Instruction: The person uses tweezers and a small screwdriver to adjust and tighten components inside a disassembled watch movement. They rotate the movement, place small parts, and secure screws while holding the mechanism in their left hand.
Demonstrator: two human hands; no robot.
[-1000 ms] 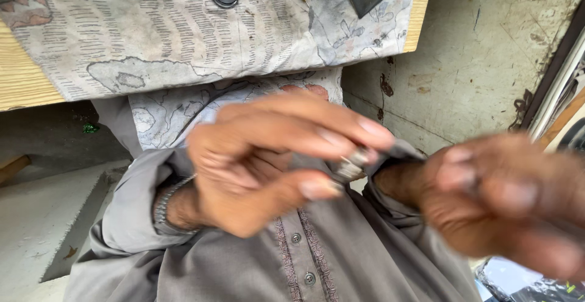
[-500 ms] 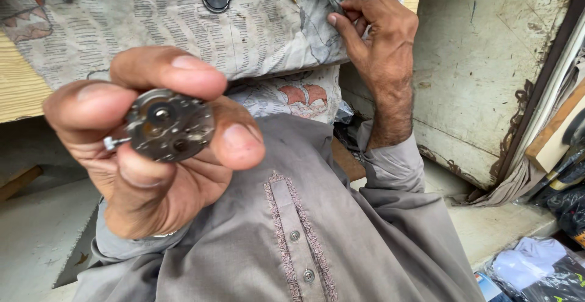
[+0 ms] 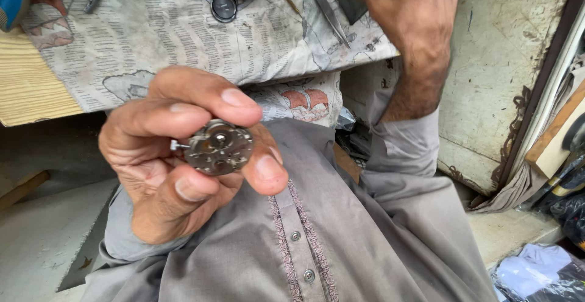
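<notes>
Item: round watch movement (image 3: 218, 147), pinched edge-on in left hand (image 3: 183, 156) fingertips over lap; right hand (image 3: 414, 10) w/ fingers curled on dark object at worktop (image 3: 36, 83); risk: loose pinch, movement likely drops.

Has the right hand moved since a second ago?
Yes. The right hand has gone from low in front of the shirt up to the newspaper-covered bench, beside the tweezers.
</notes>
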